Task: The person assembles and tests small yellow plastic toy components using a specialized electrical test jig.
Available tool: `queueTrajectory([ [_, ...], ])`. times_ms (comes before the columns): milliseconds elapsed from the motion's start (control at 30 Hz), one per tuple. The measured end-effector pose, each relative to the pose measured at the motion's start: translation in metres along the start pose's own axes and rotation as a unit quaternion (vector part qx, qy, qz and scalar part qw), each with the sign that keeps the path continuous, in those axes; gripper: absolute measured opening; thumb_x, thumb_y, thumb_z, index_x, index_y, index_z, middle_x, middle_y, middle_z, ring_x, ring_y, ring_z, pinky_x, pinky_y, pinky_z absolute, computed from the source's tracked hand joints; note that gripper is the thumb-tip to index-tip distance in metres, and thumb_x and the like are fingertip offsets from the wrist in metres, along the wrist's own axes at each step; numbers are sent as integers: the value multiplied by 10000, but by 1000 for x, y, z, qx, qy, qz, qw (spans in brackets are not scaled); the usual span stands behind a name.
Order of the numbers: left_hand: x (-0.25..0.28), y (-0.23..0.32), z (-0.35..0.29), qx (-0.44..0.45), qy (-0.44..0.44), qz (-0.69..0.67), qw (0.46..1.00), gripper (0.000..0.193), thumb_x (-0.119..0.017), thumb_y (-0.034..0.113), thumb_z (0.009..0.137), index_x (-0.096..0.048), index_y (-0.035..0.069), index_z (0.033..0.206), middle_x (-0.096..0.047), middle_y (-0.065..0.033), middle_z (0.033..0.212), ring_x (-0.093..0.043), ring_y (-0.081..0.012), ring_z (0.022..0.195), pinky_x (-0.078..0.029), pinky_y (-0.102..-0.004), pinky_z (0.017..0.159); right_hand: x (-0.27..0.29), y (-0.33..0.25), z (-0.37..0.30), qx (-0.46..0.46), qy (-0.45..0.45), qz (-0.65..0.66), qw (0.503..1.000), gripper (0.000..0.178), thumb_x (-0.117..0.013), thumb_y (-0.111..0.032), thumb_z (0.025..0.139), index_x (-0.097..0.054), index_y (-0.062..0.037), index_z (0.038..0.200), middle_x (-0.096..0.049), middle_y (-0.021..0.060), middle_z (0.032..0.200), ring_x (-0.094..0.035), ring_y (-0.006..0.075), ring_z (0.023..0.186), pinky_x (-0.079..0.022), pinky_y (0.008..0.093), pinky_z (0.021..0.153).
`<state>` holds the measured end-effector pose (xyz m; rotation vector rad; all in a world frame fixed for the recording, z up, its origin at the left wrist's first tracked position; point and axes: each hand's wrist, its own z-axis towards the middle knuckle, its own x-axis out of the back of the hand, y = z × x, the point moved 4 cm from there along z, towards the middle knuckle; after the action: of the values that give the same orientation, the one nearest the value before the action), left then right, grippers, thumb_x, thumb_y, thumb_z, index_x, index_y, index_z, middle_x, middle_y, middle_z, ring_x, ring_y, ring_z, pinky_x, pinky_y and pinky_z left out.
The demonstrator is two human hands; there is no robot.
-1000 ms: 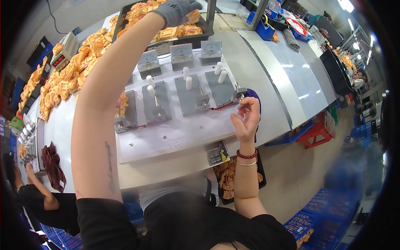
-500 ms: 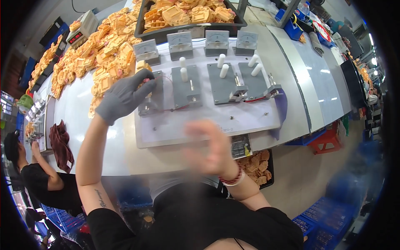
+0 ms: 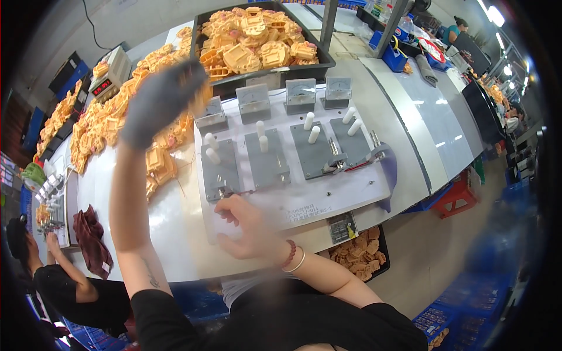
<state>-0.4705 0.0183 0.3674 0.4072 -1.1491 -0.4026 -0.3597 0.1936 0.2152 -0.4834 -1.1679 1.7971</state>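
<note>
My left hand (image 3: 161, 102), in a grey glove and smeared by motion, is raised over the orange heap, left of the meters. Its fingers appear closed on an orange moulded plastic part (image 3: 202, 100), partly hidden. My bare right hand (image 3: 252, 231) hovers at the front left of the white test board (image 3: 304, 202), thumb and fingers apart with nothing between them. Just beyond its fingertips is the metal clamp of the leftmost grey test plate (image 3: 220, 164), which carries two white pegs. Several similar plates stand to its right, with a row of small analogue meters (image 3: 253, 100) behind.
A black tray (image 3: 269, 77) of orange parts stands behind the board, and a loose heap (image 3: 105, 131) covers the table's left. Beyond are a power supply (image 3: 111, 73) and a person (image 3: 76, 286) working at far left. A dark red cloth (image 3: 92, 240) lies nearby.
My left hand has lifted from the leftmost plate, moving away and left with the orange part. My right hand has moved left, toward that plate's front. The view has shifted slightly.
</note>
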Motion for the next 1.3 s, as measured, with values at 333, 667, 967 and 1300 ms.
queueTrajectory([
  [333, 29, -18, 187, 20, 115, -217, 969, 427, -597, 357, 927, -604, 80, 1252, -645, -72, 982, -600, -195, 806, -507, -337, 705, -5, -1, 2, -20, -43, 10, 999, 640, -697, -94, 725, -460, -28, 1316, -541, 147, 1007, -544, 262, 778, -495, 349, 697],
  [667, 39, -167, -69, 24, 128, 24, 991, 543, -682, 412, 876, -585, 72, 1289, -649, -143, 1101, -608, -230, 1046, -475, -337, 927, -8, 3, 4, -2, -35, 18, 999, 670, -722, -91, 719, -446, -47, 1327, -525, 140, 1018, -520, 230, 767, -474, 325, 679],
  [967, -14, -229, -197, 350, -14, 28, 936, 848, -818, 438, 698, -455, 104, 1388, -565, -195, 1321, -594, -353, 1158, -489, -412, 960, -11, 10, -1, -8, -57, 4, 998, 677, -736, -132, 722, -451, -63, 1332, -512, 82, 1045, -478, 144, 772, -421, 264, 655],
  [1300, -6, -221, -158, 127, 184, 157, 962, 430, -735, 286, 832, -602, 39, 1158, -686, -188, 1000, -679, -337, 901, -537, -412, 789, -12, 12, -2, 37, -42, 23, 998, 511, -727, -115, 695, -533, -48, 1163, -547, 64, 945, -494, 141, 727, -439, 264, 654],
])
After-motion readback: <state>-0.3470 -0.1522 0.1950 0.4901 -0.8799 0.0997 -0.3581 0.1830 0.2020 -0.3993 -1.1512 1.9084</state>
